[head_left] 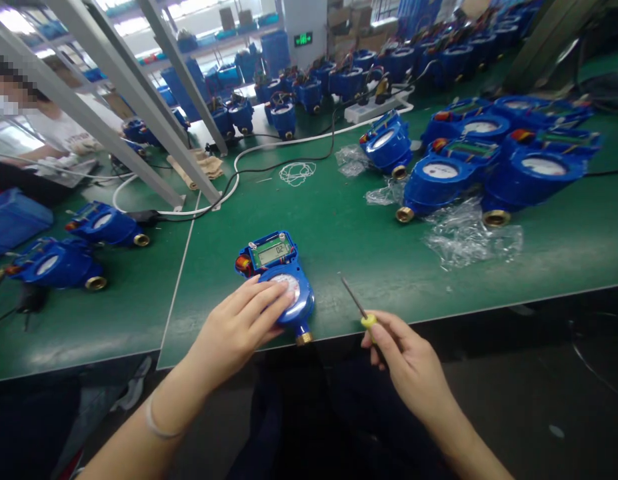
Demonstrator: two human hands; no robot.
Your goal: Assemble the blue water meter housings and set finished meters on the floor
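- Four fingers (273, 300) of the left hand (239, 330) lie spread and flat over the round dial face of the blue water meter (279, 280), thumb tucked at its near side; a pressing hold, not a pinch.
- The right hand (406, 363) has its fingers curled together around the yellow-handled screwdriver (356, 307), shaft angled up and left, tip just clear of the meter.
- The meter sits near the front edge of the green bench (339, 240), display end away, brass fitting toward the person.
- It looks heavy and rigid: a cast body, hard to tip. The dial window and display seem the fragile parts, so the body's sides or the brass end look the safer grip.
- More meters (489, 160) and loose plastic wrap (469, 233) lie well apart to the right.
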